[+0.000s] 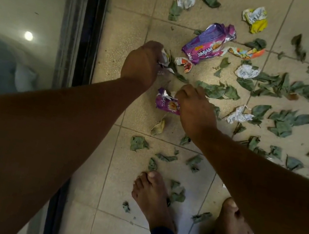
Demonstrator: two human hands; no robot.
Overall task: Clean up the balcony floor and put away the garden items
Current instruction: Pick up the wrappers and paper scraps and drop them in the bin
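Bent low over the beige tiled balcony floor, the person works both hands into the litter, apparently gathering it by the handful rather than piece by piece. The left hand is curled tight around a wad of crumpled white paper and a green leaf stem, likely kept there as a collecting fist so the other hand stays free. The right hand reaches down with its fingers bent onto a small crumpled purple snack wrapper lying on the tile, seemingly pinching its edge to lift it. A larger purple foil biscuit packet lies just beyond, and wilted green leaves and balls of printed paper spread rightward, well apart from the dark-framed glass door. Most of the clearing appears still ahead.
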